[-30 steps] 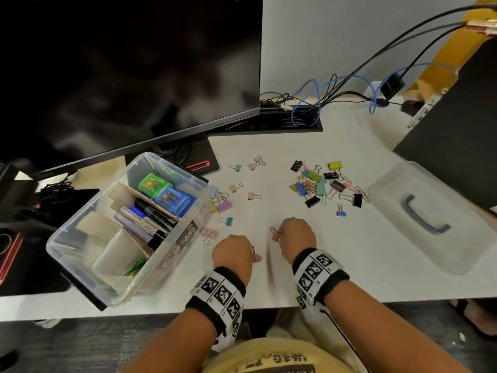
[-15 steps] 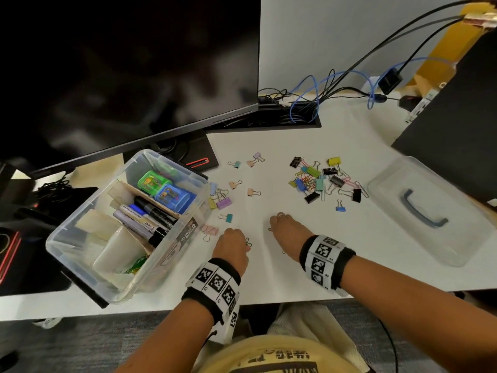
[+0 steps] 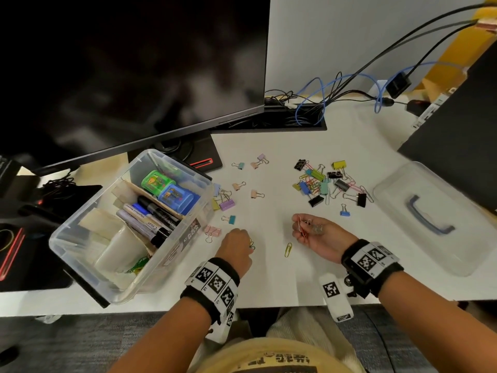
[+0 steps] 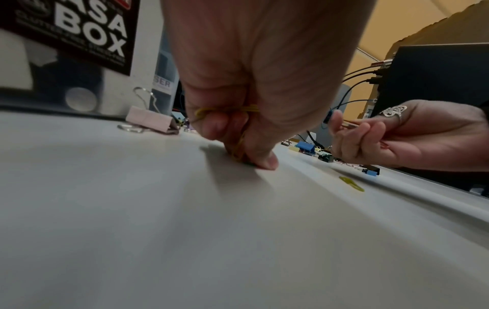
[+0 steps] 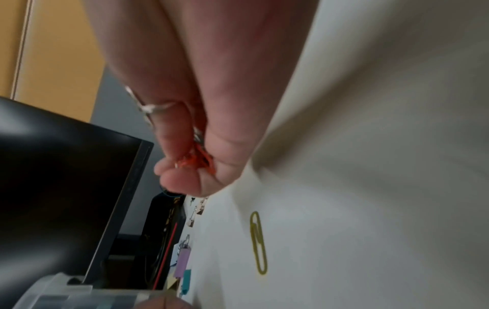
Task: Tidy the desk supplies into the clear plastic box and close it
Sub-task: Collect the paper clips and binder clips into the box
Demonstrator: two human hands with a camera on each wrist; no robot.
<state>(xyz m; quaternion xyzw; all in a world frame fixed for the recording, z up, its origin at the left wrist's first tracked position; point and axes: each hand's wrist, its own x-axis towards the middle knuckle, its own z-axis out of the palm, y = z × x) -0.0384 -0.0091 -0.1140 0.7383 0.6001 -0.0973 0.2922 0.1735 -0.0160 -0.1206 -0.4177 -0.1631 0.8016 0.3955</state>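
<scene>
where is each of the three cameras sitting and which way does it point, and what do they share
Head: on the head, facing down at the desk; shows both forearms, left hand, right hand, clear plastic box, lid.
Left wrist: low over the desk, facing along the left hand's fingers pinching paper clips; the right hand appears beyond.
Right wrist: rolled sideways, facing along the right hand's fingers holding red paper clips.
Shared: the yellow paper clip appears in all three.

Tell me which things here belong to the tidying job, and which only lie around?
Job: clear box, lid, binder clips, yellow paper clip, paper clips held in left hand and right hand.

Lying about: monitor, cables.
</scene>
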